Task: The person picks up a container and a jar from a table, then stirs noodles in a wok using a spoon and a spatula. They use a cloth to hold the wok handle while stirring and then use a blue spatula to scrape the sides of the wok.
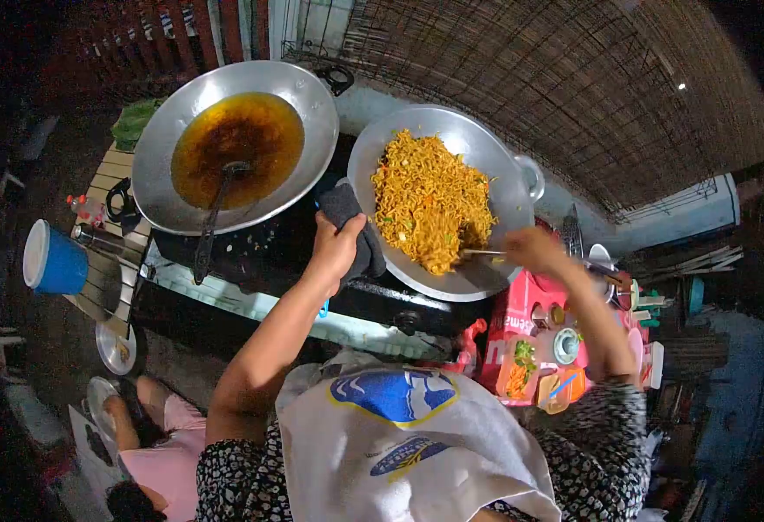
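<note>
My left hand (pixel 336 248) is closed around a dark grey folded cloth (pixel 344 203), which presses against the left rim of a large metal wok (pixel 509 174). Fried noodles (pixel 425 178) with bits of orange and green fill much of that wok. My right hand (pixel 534 250), a little blurred, grips the handle of a metal spatula (pixel 483 252) over the right side of the wok. The spatula's blade is hidden in the noodles.
To the left, a second wok (pixel 151 170) holds brown oil (pixel 238 130) with a dark turner (pixel 212 217) resting in it. A blue tub (pixel 58 261) stands on a slatted table. Food containers (pixel 521 370) crowd a pink-covered table at right. Someone in pink (pixel 169 461) is at lower left.
</note>
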`<state>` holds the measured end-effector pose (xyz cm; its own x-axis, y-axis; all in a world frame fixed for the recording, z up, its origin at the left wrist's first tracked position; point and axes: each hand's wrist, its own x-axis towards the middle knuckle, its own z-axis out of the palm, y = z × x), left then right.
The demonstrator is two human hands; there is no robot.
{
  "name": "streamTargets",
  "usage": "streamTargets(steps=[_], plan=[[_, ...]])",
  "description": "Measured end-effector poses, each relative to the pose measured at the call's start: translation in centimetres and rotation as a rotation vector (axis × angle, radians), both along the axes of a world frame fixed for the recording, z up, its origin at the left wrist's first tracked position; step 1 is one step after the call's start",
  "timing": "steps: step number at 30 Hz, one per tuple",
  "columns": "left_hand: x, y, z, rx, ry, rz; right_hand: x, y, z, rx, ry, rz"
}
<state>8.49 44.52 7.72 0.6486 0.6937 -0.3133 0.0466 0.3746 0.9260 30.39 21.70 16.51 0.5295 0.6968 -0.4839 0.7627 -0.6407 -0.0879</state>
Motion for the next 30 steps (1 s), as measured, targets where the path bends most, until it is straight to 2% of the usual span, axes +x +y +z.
streamTargets(steps=[2, 3, 5, 8, 11, 14, 15, 19, 21, 30], plan=[[-0.1, -0.1, -0.8, -0.008, 0.004, -0.023, -2.0, 1.9, -6.5, 0.242, -0.095, -0.156], [-0.1, 0.1, -1.0, -0.014, 0.009, -0.045, -3.1, 2.2, -8.0, 0.487, -0.218, -0.098], [-0.2, 0.2, -0.9, 0.041, 0.043, -0.044, -4.3, 3.6, -7.0, 0.545, -0.201, -0.24], [-0.4, 0.0, 0.2, 0.044, 0.069, -0.053, -2.4, 2.4, -6.2, 0.508, -0.242, -0.22], [-0.3, 0.2, 0.4, -0.016, 0.064, -0.052, -2.9, 1.4, -1.9, 0.576, -0.297, -0.238], [-0.2, 0.3, -0.2, -0.012, 0.063, -0.05, -4.8, 2.1, 3.3, 0.342, -0.569, -0.218], [-0.1, 0.3, -0.4, 0.006, 0.054, -0.044, -5.0, 2.2, 4.1, 0.341, -0.573, -0.216], [0.0, 0.6, -1.2, -0.042, 0.006, -0.076, -4.2, 1.6, 4.5, 0.277, -0.783, -0.122], [-0.2, 0.6, -1.2, -0.057, 0.016, -0.071, -4.5, 2.0, 4.9, 0.371, -0.931, 0.089], [0.2, 0.8, -2.2, -0.066, -0.016, -0.053, -4.0, 3.1, 6.9, 0.317, -1.058, 0.535]])
